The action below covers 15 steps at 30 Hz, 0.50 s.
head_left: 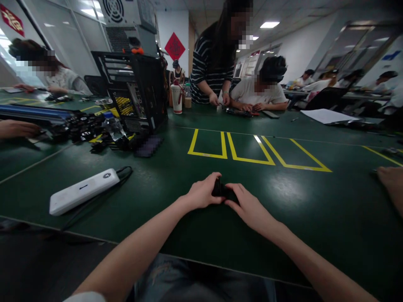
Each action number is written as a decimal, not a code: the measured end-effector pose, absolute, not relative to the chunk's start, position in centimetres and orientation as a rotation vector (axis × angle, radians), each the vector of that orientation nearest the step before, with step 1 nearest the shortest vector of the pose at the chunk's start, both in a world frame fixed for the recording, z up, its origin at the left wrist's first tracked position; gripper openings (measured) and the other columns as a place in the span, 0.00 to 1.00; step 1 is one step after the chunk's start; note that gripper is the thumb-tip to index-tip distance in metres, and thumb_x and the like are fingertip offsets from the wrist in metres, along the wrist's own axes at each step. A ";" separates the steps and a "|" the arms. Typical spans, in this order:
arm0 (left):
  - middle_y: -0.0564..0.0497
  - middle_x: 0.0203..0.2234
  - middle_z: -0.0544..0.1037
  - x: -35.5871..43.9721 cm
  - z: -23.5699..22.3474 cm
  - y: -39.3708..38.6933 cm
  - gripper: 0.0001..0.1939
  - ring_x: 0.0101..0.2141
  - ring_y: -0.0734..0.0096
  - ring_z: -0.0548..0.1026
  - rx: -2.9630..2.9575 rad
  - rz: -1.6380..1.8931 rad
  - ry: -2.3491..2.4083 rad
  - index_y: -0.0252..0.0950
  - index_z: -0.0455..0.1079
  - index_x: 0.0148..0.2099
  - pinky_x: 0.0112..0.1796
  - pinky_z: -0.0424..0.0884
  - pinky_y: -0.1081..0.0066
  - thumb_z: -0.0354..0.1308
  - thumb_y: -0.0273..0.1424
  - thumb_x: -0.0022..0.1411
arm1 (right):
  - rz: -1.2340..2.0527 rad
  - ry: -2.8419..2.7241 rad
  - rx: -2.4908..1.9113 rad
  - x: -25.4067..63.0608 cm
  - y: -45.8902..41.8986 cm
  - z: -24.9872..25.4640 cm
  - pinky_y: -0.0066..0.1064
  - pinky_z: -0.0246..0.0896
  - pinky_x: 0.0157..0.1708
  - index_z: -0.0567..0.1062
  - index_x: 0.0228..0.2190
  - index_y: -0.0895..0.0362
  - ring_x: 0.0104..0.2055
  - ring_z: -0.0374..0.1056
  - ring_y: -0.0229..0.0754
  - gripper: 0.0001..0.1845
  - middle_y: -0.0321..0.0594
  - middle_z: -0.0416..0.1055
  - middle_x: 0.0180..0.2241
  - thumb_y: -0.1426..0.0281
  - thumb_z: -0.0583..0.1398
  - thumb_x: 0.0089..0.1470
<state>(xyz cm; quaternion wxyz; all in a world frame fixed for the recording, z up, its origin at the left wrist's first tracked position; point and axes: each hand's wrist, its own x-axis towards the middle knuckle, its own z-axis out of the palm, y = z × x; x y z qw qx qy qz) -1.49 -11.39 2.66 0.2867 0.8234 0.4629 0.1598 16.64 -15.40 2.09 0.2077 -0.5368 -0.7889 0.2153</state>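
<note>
We've got our left hand (203, 192) and right hand (244, 204) close together, both gripping a small black part (231, 194) between them, near our edge of the table. Fingers cover a lot of it, so we can't tell what it is, or whether it touches the surface. Off left there's a white pack (85, 191) with a round dark mark too small to read, plus a black cable (125, 171). The green table (157, 180) has three yellow tape outlines (208, 155) just past our hands. Further out: a pixelated patch (149, 146) hiding something, a black PC case (151, 88), and a hand (392, 184) cut off at the right. The wall's red diamond (174, 46) has writing, too blurry for us.
</note>
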 end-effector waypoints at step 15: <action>0.48 0.48 0.67 -11.4 0.9 -30.5 0.27 0.35 0.61 0.76 2.426 0.056 1.135 0.58 0.49 0.58 0.31 0.75 0.66 0.54 0.38 0.58 | 1.438 -1.985 -1.153 8.0 -29.0 -2.4 0.43 0.63 0.47 0.60 0.53 0.50 0.48 0.66 0.53 0.40 0.47 0.68 0.46 0.61 0.66 0.38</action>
